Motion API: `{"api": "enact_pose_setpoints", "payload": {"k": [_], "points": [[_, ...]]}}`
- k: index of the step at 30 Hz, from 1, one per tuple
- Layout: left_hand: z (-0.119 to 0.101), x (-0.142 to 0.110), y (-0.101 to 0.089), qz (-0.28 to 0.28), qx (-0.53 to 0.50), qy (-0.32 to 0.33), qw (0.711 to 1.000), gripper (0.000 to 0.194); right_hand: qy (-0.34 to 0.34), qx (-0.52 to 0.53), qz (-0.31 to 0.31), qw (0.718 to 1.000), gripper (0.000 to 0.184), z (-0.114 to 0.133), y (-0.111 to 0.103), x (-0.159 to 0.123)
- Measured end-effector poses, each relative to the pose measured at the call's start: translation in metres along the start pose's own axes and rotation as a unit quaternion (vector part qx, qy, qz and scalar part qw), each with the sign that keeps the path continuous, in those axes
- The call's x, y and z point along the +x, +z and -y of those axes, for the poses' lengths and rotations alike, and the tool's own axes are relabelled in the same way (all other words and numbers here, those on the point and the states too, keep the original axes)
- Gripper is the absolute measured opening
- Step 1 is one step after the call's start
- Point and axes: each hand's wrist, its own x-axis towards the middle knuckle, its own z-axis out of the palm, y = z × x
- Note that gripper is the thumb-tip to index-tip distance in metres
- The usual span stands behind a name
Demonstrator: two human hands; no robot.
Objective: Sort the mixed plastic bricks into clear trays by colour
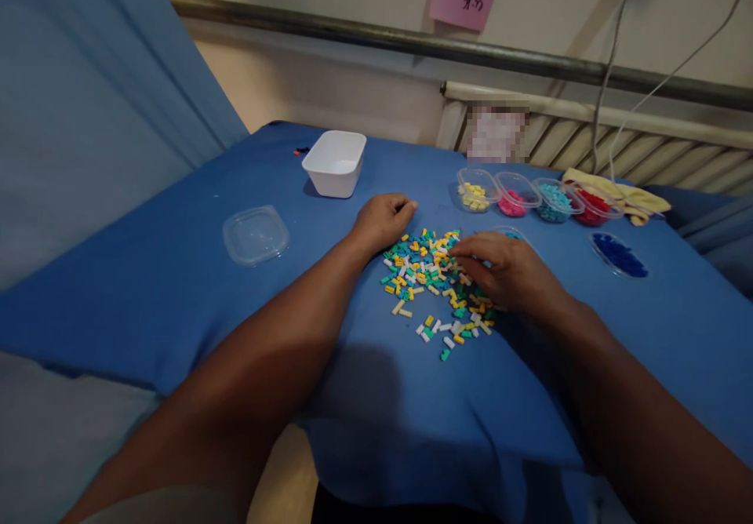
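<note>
A loose spread of small toy building bricks [424, 269] in yellow, white, green and blue lies on the blue-covered table. At its far left edge my left hand [383, 222] rests on the cloth, fingers curled in and thumb toward the right. Its palm side is hidden, so anything inside does not show. Over the right side of the bricks is my right hand [509, 269], its thumb and fingers bent together in a pinch with the tips among the bricks. Whether a brick sits between those tips is too small to tell. A clear tub [521, 234] shows partly behind it.
A white tub [334, 167] stands at the back; a clear lid [256, 235] lies at left. Clear tubs of yellow [474, 196], pink [513, 202], teal [554, 201] and red bricks [593, 206] line the back right. Dark blue bricks [619, 255] and a yellow cloth [632, 194] are nearby.
</note>
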Motion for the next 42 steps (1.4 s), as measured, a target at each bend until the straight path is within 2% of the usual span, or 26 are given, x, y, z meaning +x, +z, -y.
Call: {"api": "enact_pose_setpoints", "payload": {"k": [3,8,10,14,16,19,21,24,28,36,42], "points": [[0.001,0.0,0.0,0.0,-0.001,-0.001,1.0,0.041,0.028,-0.001,0.006,1.0,0.019,-0.005,0.0,-0.004],[0.003,0.001,0.0,-0.002,-0.002,0.003,1.0,0.041,-0.022,0.034,0.087,0.995,0.02,0.002,0.004,-0.003],[0.003,0.001,0.0,-0.003,-0.001,0.009,1.0,0.042,-0.009,0.027,0.079,0.996,0.018,0.002,0.002,-0.003],[0.004,0.002,0.001,-0.001,0.005,0.008,1.0,0.041,0.022,0.005,0.013,1.0,0.02,0.0,-0.001,-0.003],[0.004,0.002,0.002,0.001,0.006,0.007,1.0,0.041,-0.008,0.024,0.009,1.0,0.019,0.003,0.003,0.0],[0.003,0.002,0.002,0.0,0.011,0.009,1.0,0.041,-0.075,0.038,0.057,0.995,0.019,0.01,0.013,0.009],[0.002,0.002,0.001,-0.001,0.014,0.009,1.0,0.041,-0.084,0.009,0.079,0.993,0.021,0.011,0.019,0.015],[0.001,0.002,0.001,-0.001,0.012,0.01,1.0,0.042,-0.057,-0.026,0.07,0.996,0.02,0.005,0.019,0.016],[0.001,0.001,0.001,-0.002,0.006,0.008,1.0,0.042,-0.017,-0.005,0.039,0.999,0.019,0.0,0.008,0.005],[0.002,0.001,0.001,-0.001,0.004,0.014,1.0,0.043,0.001,0.027,0.151,0.988,0.017,0.018,-0.003,-0.002],[-0.001,-0.001,0.0,-0.002,0.007,0.014,1.0,0.043,0.032,0.012,0.169,0.985,0.036,0.025,-0.014,-0.008]]}}
